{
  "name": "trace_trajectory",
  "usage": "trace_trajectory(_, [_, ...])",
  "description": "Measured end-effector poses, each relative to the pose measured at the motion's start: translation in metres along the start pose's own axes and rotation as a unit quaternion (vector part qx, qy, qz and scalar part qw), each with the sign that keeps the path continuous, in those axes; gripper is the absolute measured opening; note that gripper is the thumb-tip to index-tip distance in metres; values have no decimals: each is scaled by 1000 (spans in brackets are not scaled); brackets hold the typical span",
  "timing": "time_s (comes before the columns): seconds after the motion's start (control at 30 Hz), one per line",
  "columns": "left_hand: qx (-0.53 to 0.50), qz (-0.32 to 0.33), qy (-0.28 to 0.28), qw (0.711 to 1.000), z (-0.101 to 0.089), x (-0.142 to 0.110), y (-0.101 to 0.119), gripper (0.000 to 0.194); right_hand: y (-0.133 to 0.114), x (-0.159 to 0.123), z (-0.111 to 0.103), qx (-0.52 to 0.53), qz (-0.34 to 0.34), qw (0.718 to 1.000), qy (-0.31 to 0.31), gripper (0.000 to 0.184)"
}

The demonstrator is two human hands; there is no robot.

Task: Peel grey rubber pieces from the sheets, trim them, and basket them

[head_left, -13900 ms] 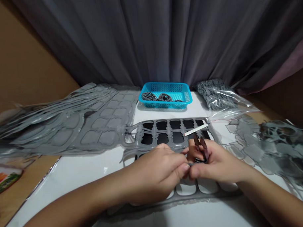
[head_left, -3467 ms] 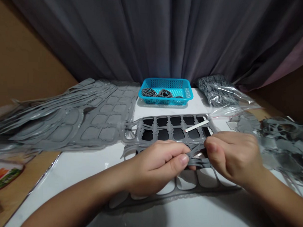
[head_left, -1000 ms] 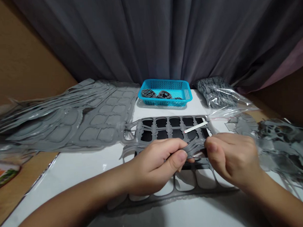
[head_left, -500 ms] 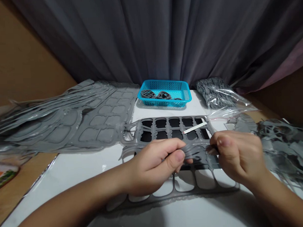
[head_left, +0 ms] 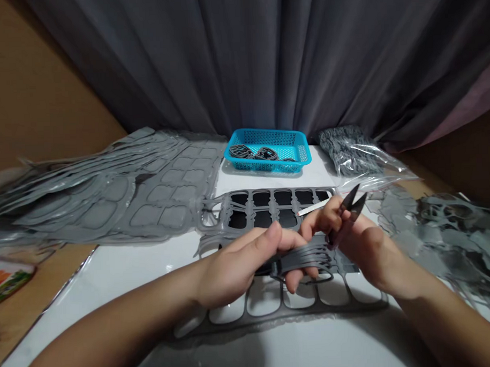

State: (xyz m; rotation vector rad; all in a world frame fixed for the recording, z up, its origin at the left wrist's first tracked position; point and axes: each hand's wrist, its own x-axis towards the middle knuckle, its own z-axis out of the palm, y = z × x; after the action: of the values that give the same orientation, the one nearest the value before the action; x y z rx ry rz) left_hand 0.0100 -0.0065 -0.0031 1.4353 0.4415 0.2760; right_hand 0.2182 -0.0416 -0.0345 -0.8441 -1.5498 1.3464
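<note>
Left hand [head_left: 235, 269] — strips [head_left: 304, 259], right hand [head_left: 368, 254] — snips [head_left: 350, 207]

a white tabletop [head_left: 123, 284] bears a blue basket [head_left: 267, 169], grey sheets [head_left: 109, 209].

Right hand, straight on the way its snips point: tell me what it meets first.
The right hand aims its black thread snips forward and rightward. First in that line is probably the clear plastic bag of gray pieces, though depth is hard to judge from this view.

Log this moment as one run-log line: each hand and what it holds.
left hand: pinching grey flexible strips | right hand: gripping black metal thread snips, blades open
</note>
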Motion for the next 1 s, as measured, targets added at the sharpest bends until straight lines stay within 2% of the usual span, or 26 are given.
trace_trajectory(0.13, [-30, -17, -1, 999, 4, -1, 1, 75, -2, -4, 4, 133, 115, 975, -132, 37])
trace_trajectory(0.23, [-42, -36, -29, 998, 4, -1, 1, 76, -3, -6, 5, 217, 131, 951, -177, 37])
trace_trajectory(0.4, [-18, -42, -52, 998, -1, -3, 3, 77, -7, -7, 4, 256, 117, 946, -162, 40])
trace_trajectory(0.6, [143, 66, 1, 988, 0, -4, 4, 78, -20, -11, 3, 174, 94, 975, -106, 34])
trace_trajectory(0.73, [183, 123, -7, 975, 1, -1, 5, 73, -24, -13, 3, 142, 82, 980, -112, 32])
trace_trajectory(0.87, [196, 107, -18, 975, 3, 1, 8, 73, -24, -13, 4, 123, 82, 982, -116, 32])
trace_trajectory(1.0, [185, 114, 5, 976, 5, 1, 8, 74, -23, -13, 4, 126, 78, 983, -111, 31])
